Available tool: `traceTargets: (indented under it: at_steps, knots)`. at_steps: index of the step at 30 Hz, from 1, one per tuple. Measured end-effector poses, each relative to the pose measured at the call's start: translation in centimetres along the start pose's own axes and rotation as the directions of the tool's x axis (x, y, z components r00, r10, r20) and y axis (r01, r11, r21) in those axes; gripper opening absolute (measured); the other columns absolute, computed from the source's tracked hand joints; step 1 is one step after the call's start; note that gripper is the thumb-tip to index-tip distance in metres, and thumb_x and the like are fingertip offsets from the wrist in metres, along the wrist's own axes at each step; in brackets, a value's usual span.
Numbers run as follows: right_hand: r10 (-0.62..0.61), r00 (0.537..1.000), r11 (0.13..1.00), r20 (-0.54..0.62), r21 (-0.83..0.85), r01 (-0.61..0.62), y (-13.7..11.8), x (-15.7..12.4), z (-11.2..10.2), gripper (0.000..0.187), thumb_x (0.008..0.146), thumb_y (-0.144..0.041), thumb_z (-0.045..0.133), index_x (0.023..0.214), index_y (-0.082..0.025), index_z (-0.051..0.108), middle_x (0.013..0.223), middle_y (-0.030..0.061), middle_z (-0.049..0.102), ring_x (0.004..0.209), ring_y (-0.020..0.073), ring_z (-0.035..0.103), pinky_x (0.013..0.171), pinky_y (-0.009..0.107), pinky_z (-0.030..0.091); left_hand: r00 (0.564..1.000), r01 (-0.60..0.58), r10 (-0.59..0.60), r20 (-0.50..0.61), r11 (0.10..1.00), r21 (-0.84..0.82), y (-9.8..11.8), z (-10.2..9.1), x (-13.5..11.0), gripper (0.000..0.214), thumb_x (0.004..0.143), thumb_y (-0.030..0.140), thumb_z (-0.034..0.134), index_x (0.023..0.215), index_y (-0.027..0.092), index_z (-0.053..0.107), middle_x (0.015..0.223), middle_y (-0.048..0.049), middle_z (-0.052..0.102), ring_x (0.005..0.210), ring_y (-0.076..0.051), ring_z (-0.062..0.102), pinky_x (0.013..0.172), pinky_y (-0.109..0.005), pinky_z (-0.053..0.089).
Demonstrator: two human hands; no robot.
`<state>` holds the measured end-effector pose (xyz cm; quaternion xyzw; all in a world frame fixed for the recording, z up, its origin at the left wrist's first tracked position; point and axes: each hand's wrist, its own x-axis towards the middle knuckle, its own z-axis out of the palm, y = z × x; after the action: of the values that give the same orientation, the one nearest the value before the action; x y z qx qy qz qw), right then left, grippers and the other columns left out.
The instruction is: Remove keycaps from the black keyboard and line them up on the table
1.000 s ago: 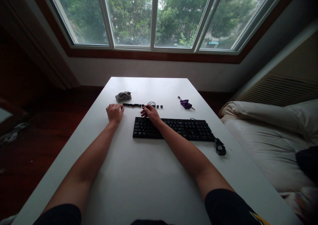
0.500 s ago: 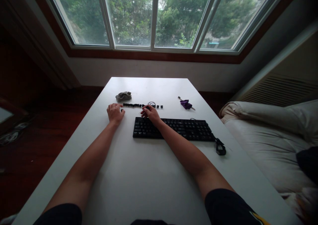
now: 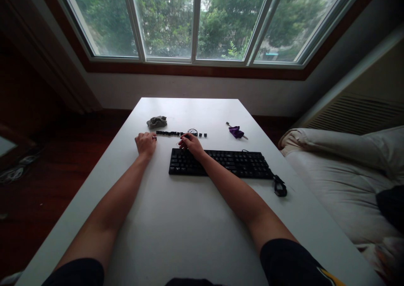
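My left hand (image 3: 145, 143) is closed, pinching a small black keycap (image 3: 154, 138) between thumb and fingers just left of the row's end. A row of black keycaps (image 3: 170, 133) lies across the table, with two more keycaps standing apart to the right. My right hand (image 3: 191, 145) is closed around a thin wire tool (image 3: 178, 144) that looks like a keycap puller; most of it is hidden by the fingers. This hand hovers over the upper left part of a black keyboard (image 3: 233, 164). Just behind it shows a thin round loop (image 3: 192, 131).
On the white table (image 3: 189, 227), a crumpled grey cloth (image 3: 157, 122) lies at the back left. A purple cloth with a brush (image 3: 236, 131) lies at the back right. A bundled cable (image 3: 280, 186) sits by the keyboard's right end. A pale sofa (image 3: 331, 181) stands to the right.
My left hand has shifted slightly left, and its fingers have drawn in around the keycap. My right hand stays nearly still over the keyboard.
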<state>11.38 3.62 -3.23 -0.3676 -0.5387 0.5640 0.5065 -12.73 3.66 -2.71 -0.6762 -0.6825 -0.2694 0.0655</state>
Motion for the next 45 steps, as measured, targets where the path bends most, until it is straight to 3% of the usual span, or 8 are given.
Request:
traceTargets:
  at_steps: [19, 30, 37, 40, 42, 45]
  knots:
    - [0.012, 1.0, 1.0, 0.007, -0.009, -0.012, -0.2, -0.1, 0.0, 0.026, 0.081, -0.043, 0.064, 0.09, -0.019, 0.055, 0.07, 0.0002, 0.069, 0.054, 0.0118, 0.064, 0.049, 0.02, 0.046, 0.999, -0.015, 0.014, 0.042, 0.999, 0.033, -0.1, 0.4, 0.0, 0.033, 0.088, 0.026, 0.051, 0.116, 0.024, 0.068, 0.115, -0.0122, 0.068, 0.113, -0.034, 0.047, 0.096, -0.048, 0.032]
    - [0.016, 1.0, 1.0, 0.003, -0.018, -0.016, -0.3, -0.2, 0.1, 0.026, 0.081, -0.042, 0.064, 0.09, -0.019, 0.055, 0.071, -0.0001, 0.069, 0.054, 0.0113, 0.064, 0.05, 0.021, 0.047, 0.998, -0.021, 0.02, 0.055, 1.0, 0.018, 0.2, 0.0, -0.1, 0.031, 0.089, 0.027, 0.05, 0.113, 0.023, 0.069, 0.114, -0.0135, 0.066, 0.113, -0.034, 0.046, 0.096, -0.049, 0.031]
    - [0.02, 1.0, 1.0, -0.007, -0.015, -0.02, -0.3, -0.2, 0.1, 0.028, 0.08, -0.044, 0.064, 0.09, -0.019, 0.055, 0.069, -0.0008, 0.068, 0.054, 0.0112, 0.063, 0.051, 0.021, 0.048, 1.0, -0.012, 0.012, 0.011, 1.0, -0.004, 0.7, -0.2, -0.1, 0.036, 0.089, 0.027, 0.051, 0.122, 0.021, 0.064, 0.115, -0.0142, 0.065, 0.113, -0.034, 0.048, 0.096, -0.048, 0.032]
    - [-0.004, 0.997, 1.0, -0.071, -0.014, 0.003, -0.3, -0.3, 0.1, 0.028, 0.082, -0.046, 0.062, 0.09, -0.02, 0.054, 0.069, -0.0008, 0.067, 0.054, 0.0114, 0.063, 0.049, 0.02, 0.047, 0.993, -0.102, 0.107, 0.04, 0.988, -0.117, 1.2, 0.0, -0.3, 0.033, 0.09, 0.029, 0.052, 0.119, 0.02, 0.065, 0.107, -0.0119, 0.067, 0.108, -0.031, 0.053, 0.095, -0.045, 0.036]
    - [-0.031, 0.989, 0.999, -0.146, -0.018, 0.029, -0.3, -0.2, 0.0, 0.027, 0.083, -0.046, 0.06, 0.09, -0.02, 0.054, 0.069, -0.0011, 0.065, 0.054, 0.0112, 0.063, 0.048, 0.02, 0.046, 0.963, -0.207, 0.243, 0.119, 0.945, -0.254, 1.7, 0.2, -0.7, 0.03, 0.09, 0.032, 0.053, 0.114, 0.021, 0.067, 0.1, -0.0084, 0.067, 0.096, -0.026, 0.057, 0.092, -0.041, 0.04]
    - [-0.077, 0.968, 0.997, -0.238, -0.034, 0.071, -0.2, -0.2, -0.1, 0.026, 0.085, -0.045, 0.058, 0.091, -0.02, 0.054, 0.07, -0.0014, 0.064, 0.053, 0.0105, 0.061, 0.047, 0.02, 0.045, 0.836, -0.334, 0.485, 0.259, 0.822, -0.461, 2.8, 0.5, -1.3, 0.03, 0.089, 0.037, 0.055, 0.111, 0.022, 0.07, 0.096, -0.0056, 0.066, 0.082, -0.02, 0.058, 0.085, -0.036, 0.045]
